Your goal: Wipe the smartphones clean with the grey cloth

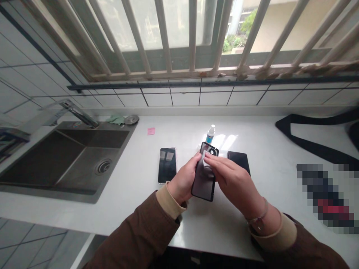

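Observation:
My left hand point(183, 181) grips a phone case point(204, 181) by its left side, tilted above the counter. The case has a black rim, a greyish see-through back and a round camera cutout near the top. My right hand point(237, 183), fingers pressed together, holds a small folded white wipe point(206, 160) flat against the upper part of the case. Just behind the case stands a small white bottle point(210, 133) with a blue label. A dark phone point(167, 165) lies to the left of my hands. Another dark phone-like slab point(240, 160) lies to the right, partly hidden by my right hand.
A steel sink point(112, 155) with a faucet point(80, 114) is set into the white counter point(126, 201) at left. A green cloth point(116, 119) and round metal strainer point(131, 119) sit behind it. A pink note point(151, 131) lies nearby. A black strap point(305, 144) lies at right.

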A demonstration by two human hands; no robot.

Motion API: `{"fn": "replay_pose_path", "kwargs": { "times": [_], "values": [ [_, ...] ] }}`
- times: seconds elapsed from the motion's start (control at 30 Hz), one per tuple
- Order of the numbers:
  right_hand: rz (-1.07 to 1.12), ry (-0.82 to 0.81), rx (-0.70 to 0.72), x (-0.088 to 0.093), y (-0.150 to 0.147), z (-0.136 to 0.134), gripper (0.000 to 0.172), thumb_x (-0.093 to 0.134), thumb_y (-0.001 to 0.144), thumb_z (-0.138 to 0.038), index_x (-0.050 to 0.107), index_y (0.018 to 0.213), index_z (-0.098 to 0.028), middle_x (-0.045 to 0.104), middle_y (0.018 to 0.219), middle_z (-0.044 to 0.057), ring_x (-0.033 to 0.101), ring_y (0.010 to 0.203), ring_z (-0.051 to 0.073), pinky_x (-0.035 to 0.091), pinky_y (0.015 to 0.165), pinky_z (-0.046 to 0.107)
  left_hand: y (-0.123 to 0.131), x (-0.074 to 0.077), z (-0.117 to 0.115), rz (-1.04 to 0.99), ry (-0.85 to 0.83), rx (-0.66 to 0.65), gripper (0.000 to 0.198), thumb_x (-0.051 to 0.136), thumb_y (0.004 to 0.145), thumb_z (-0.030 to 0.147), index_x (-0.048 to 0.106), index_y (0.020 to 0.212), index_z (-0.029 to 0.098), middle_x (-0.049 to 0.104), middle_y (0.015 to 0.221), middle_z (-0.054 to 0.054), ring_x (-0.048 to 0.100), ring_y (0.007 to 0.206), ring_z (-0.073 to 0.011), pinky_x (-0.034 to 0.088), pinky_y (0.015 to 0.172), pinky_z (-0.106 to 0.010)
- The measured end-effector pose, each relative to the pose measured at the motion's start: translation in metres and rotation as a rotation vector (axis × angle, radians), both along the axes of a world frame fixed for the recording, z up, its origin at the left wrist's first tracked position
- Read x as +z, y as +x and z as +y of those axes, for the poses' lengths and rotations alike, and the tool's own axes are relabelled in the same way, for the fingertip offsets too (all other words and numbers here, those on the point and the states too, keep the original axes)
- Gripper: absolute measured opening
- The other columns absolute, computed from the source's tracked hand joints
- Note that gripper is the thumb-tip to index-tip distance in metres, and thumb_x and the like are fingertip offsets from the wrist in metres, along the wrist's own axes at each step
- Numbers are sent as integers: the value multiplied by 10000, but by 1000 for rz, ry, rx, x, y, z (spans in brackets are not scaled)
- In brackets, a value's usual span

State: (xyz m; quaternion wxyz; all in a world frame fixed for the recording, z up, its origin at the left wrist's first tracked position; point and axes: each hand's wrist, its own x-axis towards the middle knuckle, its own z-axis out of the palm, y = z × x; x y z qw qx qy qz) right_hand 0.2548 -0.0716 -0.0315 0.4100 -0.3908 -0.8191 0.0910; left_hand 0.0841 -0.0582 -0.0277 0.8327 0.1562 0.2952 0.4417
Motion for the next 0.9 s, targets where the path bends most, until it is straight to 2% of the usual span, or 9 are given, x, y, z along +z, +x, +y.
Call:
{"fn": "replay_pose_path", "kwargs": {
  "times": [0.17,0.27,0.4,0.5,0.57,0.63,0.73,0.8,0.9],
  "values": [
    [-64,-43,246,-3,-4,-7,432,500,1045,-20,701,1373,-216,738,1399,106,720,1285,209,617,1118,423,-5,0,7,83,-66,45,532,413,1091,458,769,1067,64,788,949,-165,749,834,-235,594,821,-331],
    [-19,-131,402,0,-8,-12,380,527,1058,-47,716,1332,-231,770,1346,82,750,1229,181,639,1072,361,-11,0,10,218,-81,108,587,389,1086,508,775,1023,70,787,942,-172,719,727,-207,583,700,-311],
    [105,-321,481,7,-10,-15,297,569,1070,-118,746,1264,-258,824,1209,43,799,1097,165,675,964,315,-16,3,12,260,-63,135,558,416,1077,515,762,1087,78,789,961,-170,713,708,-206,588,699,-320],
    [193,-476,399,11,-6,-11,243,588,1071,-184,786,1199,-243,842,1115,42,817,996,189,688,881,325,-15,5,13,206,-46,119,552,389,1085,487,753,1102,72,789,982,-178,736,763,-226,605,743,-338],
    [283,-517,234,12,-2,-8,245,582,1081,-245,798,1195,-234,840,1110,55,814,998,214,690,867,350,-13,4,13,158,-29,123,521,389,1089,452,752,1073,79,787,944,-160,737,761,-222,608,757,-337],
    [367,-470,-10,13,4,-5,263,579,1088,-306,795,1217,-229,836,1129,70,810,1011,240,693,866,386,-12,4,13,139,-2,122,473,399,1092,416,745,1090,94,785,926,-142,736,749,-214,610,757,-339],
    [366,-252,-320,13,10,-3,270,609,1072,-317,778,1267,-240,830,1168,81,806,1048,277,684,918,455,-10,4,9,144,20,23,492,381,1103,429,728,1191,92,790,1012,-175,755,811,-238,614,775,-366],
    [270,-69,-349,12,12,-2,304,618,1057,-241,749,1331,-249,793,1288,89,773,1172,292,644,1035,497,-10,5,5,127,25,-85,544,369,1106,463,727,1218,70,785,1071,-209,764,863,-258,613,811,-382],
    [52,86,-190,4,12,2,411,563,1046,-110,689,1415,-240,730,1412,93,712,1300,276,553,1180,534,-9,3,1,91,53,-161,525,403,1105,463,724,1262,78,790,1061,-200,768,857,-257,612,845,-397]
  ]
}}
